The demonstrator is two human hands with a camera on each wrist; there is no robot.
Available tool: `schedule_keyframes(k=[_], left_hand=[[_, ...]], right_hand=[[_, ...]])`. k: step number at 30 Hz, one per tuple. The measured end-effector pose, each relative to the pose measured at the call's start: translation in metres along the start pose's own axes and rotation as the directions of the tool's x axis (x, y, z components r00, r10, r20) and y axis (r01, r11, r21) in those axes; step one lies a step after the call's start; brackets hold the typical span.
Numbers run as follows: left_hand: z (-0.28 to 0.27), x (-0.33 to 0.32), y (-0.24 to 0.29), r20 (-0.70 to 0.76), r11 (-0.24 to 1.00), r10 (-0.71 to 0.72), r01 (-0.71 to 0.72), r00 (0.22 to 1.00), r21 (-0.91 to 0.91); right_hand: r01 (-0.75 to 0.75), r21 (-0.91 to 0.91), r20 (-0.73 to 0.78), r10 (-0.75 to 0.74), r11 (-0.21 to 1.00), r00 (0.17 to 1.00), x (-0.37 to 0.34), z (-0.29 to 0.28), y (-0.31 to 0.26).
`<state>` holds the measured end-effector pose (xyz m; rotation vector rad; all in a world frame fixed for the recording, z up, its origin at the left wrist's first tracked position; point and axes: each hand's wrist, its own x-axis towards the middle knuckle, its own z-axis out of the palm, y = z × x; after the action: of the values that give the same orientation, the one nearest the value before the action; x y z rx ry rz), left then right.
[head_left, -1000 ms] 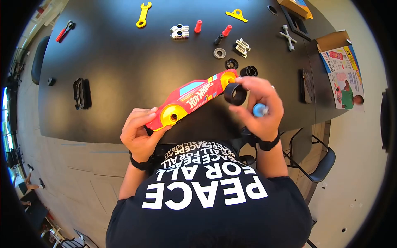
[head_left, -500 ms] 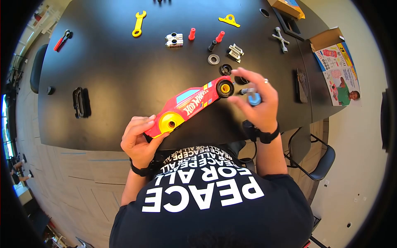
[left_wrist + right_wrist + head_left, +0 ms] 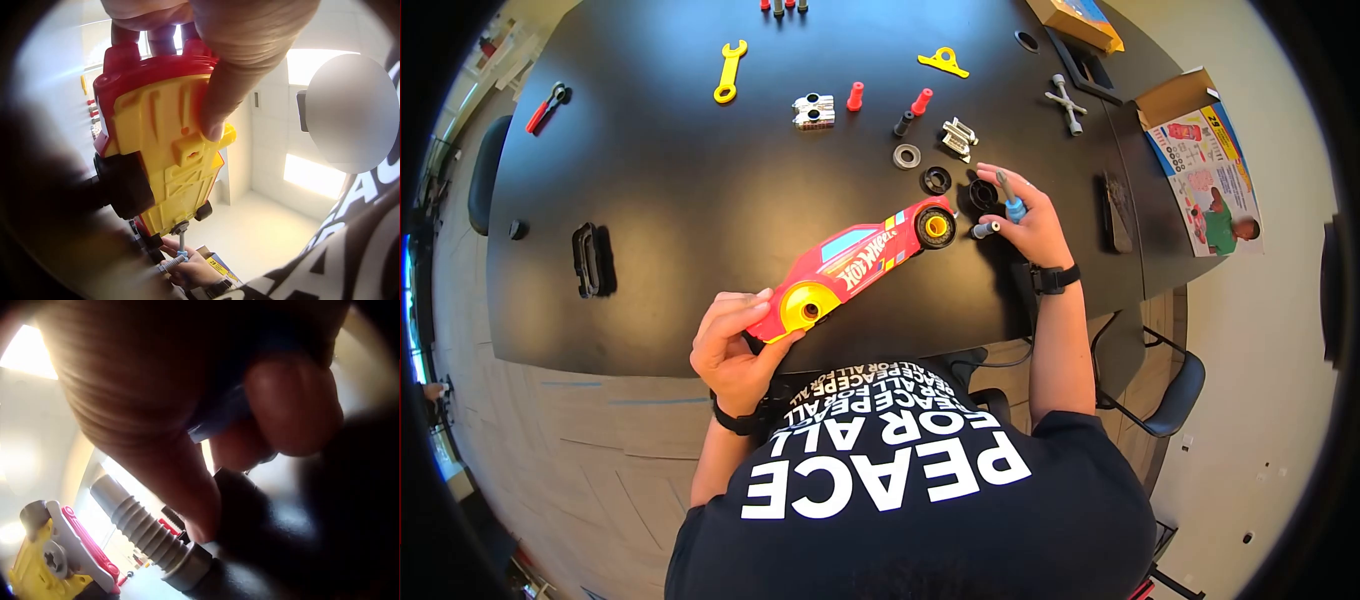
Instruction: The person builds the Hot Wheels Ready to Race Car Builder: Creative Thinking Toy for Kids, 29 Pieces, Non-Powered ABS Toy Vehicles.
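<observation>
My left hand (image 3: 735,350) grips one end of a red toy car (image 3: 840,262), thumb on its yellow underside (image 3: 169,144) in the left wrist view. The near hub (image 3: 808,308) at that end is bare yellow, while a black wheel (image 3: 937,228) sits at the other end. In my right hand (image 3: 1038,228) lies a blue-handled toy screwdriver (image 3: 1014,209), its grey shaft pointing away from me. The right fingers are close to a loose black wheel (image 3: 982,193). Beside the right thumb is a grey ribbed toy screw (image 3: 147,528).
Beyond the car lie a black ring (image 3: 936,180), a grey ring (image 3: 907,156), silver engine-like parts (image 3: 814,111) and red pegs (image 3: 922,101). A yellow wrench (image 3: 729,73) and a grey cross wrench (image 3: 1065,104) lie farther off. An opened box (image 3: 1200,165) stands at the right.
My right hand has put a black wheel on the car's far end, let go and moved right to the loose wheel, keeping the screwdriver. My left hand still holds the car.
</observation>
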<state>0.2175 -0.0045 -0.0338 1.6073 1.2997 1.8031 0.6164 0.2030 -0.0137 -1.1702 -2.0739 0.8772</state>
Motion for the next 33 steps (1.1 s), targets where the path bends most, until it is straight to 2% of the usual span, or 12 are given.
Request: schedule_keyframes(k=[2, 4, 5, 8, 11, 14, 16, 17, 19, 25, 29, 33], left_hand=[[0.001, 0.0, 0.0, -0.011, 1.0, -0.005, 0.005, 1.0, -0.003], [0.001, -0.001, -0.001, -0.008, 1.0, -0.015, 0.015, 1.0, -0.024], [0.001, -0.001, -0.001, -0.02, 1.0, -0.016, 0.015, 1.0, -0.019], [0.0, 0.0, 0.0, -0.016, 1.0, -0.009, 0.009, 1.0, -0.004], [-0.001, -0.001, -0.001, 0.013, 1.0, -0.011, 0.011, 1.0, 0.006], [0.001, 0.003, 0.0, 0.033, 1.0, -0.017, 0.017, 0.999, -0.006], [0.002, 0.004, 0.0, 0.034, 1.0, -0.015, 0.015, 0.999, 0.005], [0.003, 0.004, 0.0, 0.041, 1.0, -0.01, 0.01, 0.999, 0.007], [0.003, 0.005, 0.002, 0.045, 1.0, -0.005, 0.004, 0.999, 0.015], [0.007, 0.006, 0.002, -0.035, 1.0, 0.007, -0.006, 0.999, 0.024], [0.005, 0.005, 0.002, -0.039, 0.999, 0.012, -0.01, 0.999, 0.051], [0.006, 0.004, 0.002, -0.025, 0.999, 0.013, -0.012, 1.0, 0.043]], right_hand=[[-0.005, 0.024, 0.002, 0.005, 1.0, 1.0, 0.002, 0.001, 0.0], [0.021, -0.084, -0.075, -0.027, 0.996, 0.997, 0.006, -0.003, -0.001], [0.099, -0.153, -0.178, -0.126, 0.983, 0.976, 0.007, -0.005, -0.006], [-0.144, 0.054, -0.311, 0.154, 0.988, 0.938, -0.004, -0.009, -0.038], [0.06, 0.31, -0.315, 0.043, 0.949, 0.948, -0.014, 0.008, -0.081], [0.171, 0.528, -0.152, -0.106, 0.832, 0.983, -0.02, 0.041, -0.126], [0.241, 0.412, -0.036, -0.249, 0.879, 0.968, -0.019, 0.064, -0.157], [0.283, 0.402, 0.067, -0.336, 0.871, 0.939, -0.015, 0.073, -0.164], [0.305, 0.468, 0.125, -0.403, 0.83, 0.907, -0.011, 0.1, -0.173], [0.291, 0.437, 0.11, -0.372, 0.851, 0.922, -0.013, 0.125, -0.177], [0.307, 0.218, 0.155, -0.344, 0.926, 0.926, -0.016, 0.122, -0.179], [0.325, 0.198, 0.004, -0.332, 0.925, 0.943, -0.027, 0.1, -0.156]])
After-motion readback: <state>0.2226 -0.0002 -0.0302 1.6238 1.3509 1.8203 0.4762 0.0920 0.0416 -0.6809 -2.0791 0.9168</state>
